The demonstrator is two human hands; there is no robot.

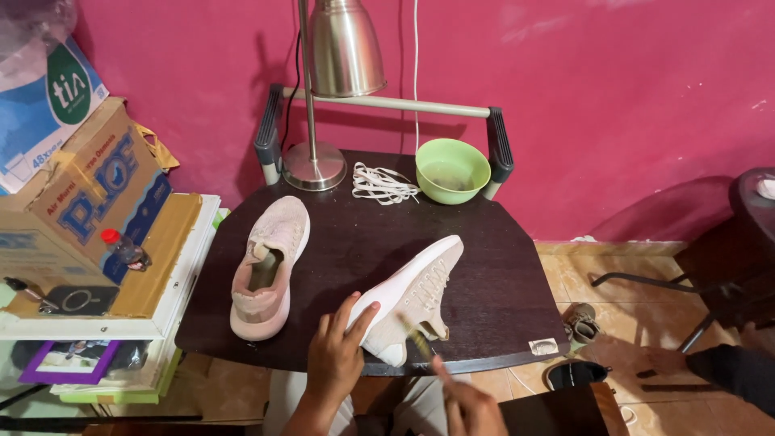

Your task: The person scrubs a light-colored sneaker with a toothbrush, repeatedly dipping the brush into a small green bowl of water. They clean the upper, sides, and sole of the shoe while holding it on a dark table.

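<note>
1. Two hands sit at the near edge of the dark table (500,299). Left hand (335,355): fingers spread, palm pressed on the heel end of the near shoe (416,295), thumb against its side.
2. Right hand (472,408): closed around a thin brush (418,339), which is blurred; the tip lies just beside the shoe's heel.
3. Near shoe: pale pink, tilted on its side. Long axis runs diagonally, heel toward the person at the near edge, toe pointing away and to the right. Eyelets show no lace.
4. Second shoe (270,266): upright on the table's left part, apart from the first, toe pointing away, opening upward.
5. Far edge: white laces (383,184) in a loose heap, between the lamp (323,105) base and a green bowl (452,169).
6. Behind: pink wall (613,97).
</note>
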